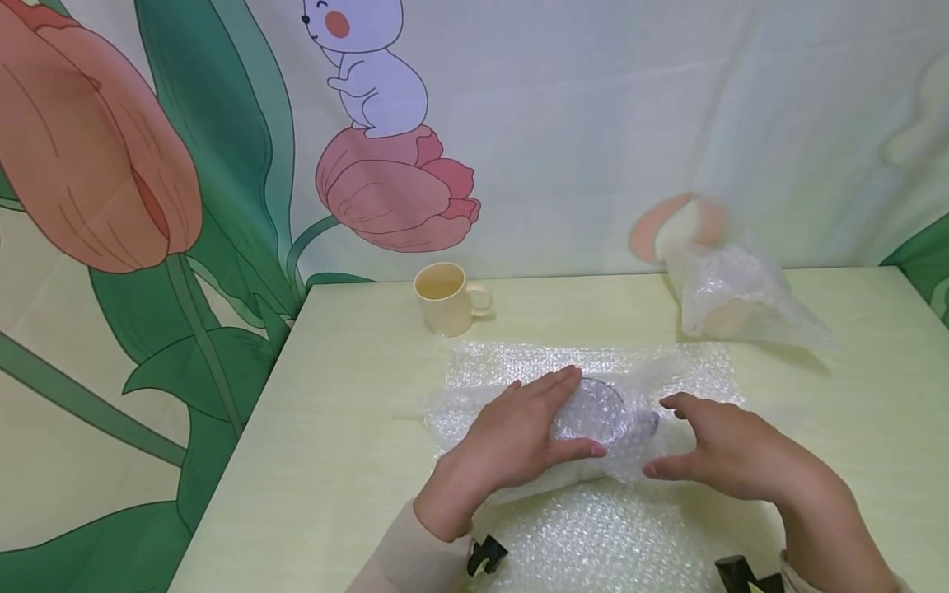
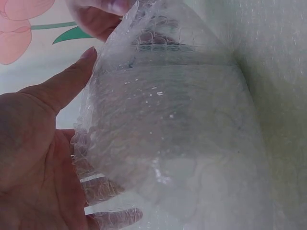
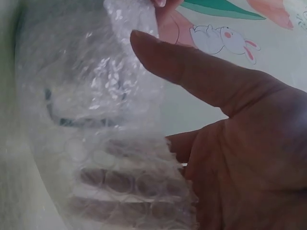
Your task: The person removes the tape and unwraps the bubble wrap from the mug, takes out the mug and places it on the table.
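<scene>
A cup-like object with a dark rim (image 1: 604,395) lies inside folded bubble wrap (image 1: 636,445) on the table. My left hand (image 1: 530,432) rests on the wrapped bundle's left side, fingers extended and thumb spread. At the bundle's right end, my right hand (image 1: 730,445) has its thumb and fingers wide apart beside the wrap. The left wrist view shows the left thumb (image 2: 67,86) along the wrap's edge, other fingers seen through the film. Through the plastic in the right wrist view appear right-hand fingers (image 3: 129,182) and a dark curved line (image 3: 76,122).
Behind the bundle stands a beige mug (image 1: 445,301) with its handle to the right. A second bubble-wrapped bundle (image 1: 741,292) sits at the back right. More bubble wrap (image 1: 593,535) spreads over the pale table (image 1: 311,461) toward the front. A printed curtain (image 1: 563,148) hangs behind.
</scene>
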`<state>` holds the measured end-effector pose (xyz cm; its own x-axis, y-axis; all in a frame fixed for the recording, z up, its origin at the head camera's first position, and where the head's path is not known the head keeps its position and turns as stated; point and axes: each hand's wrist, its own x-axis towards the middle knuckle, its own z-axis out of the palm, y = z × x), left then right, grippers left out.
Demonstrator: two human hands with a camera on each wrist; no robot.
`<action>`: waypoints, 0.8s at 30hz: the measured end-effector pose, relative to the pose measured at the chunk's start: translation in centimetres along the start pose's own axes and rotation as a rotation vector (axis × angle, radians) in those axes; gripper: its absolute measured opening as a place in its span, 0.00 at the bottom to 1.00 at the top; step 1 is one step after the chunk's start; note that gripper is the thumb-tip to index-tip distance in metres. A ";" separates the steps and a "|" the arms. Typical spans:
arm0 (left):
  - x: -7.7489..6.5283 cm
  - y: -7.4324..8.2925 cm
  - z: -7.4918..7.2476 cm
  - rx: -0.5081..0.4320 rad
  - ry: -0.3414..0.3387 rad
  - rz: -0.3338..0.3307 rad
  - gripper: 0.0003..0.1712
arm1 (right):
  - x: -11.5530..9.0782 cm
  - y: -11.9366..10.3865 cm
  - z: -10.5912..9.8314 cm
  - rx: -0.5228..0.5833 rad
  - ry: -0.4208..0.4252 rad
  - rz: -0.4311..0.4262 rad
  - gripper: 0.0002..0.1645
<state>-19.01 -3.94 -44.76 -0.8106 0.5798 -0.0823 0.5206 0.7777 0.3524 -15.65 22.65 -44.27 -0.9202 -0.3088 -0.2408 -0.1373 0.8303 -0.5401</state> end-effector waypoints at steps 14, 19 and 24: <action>0.0 -0.1 0.1 -0.008 0.002 0.006 0.55 | 1.1 1.6 -0.2 0.029 -0.103 0.080 0.56; 0.0 -0.1 0.0 -0.016 0.003 0.005 0.55 | 1.5 2.0 -0.1 0.044 -0.126 0.091 0.56; 0.0 -0.1 0.0 -0.010 -0.004 0.002 0.56 | 1.6 2.3 -0.1 0.059 -0.134 0.087 0.57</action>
<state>-19.08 -3.98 -44.81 -0.8086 0.5822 -0.0851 0.5193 0.7741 0.3619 -17.50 24.11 -45.87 -0.8702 -0.2988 -0.3918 -0.0335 0.8292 -0.5580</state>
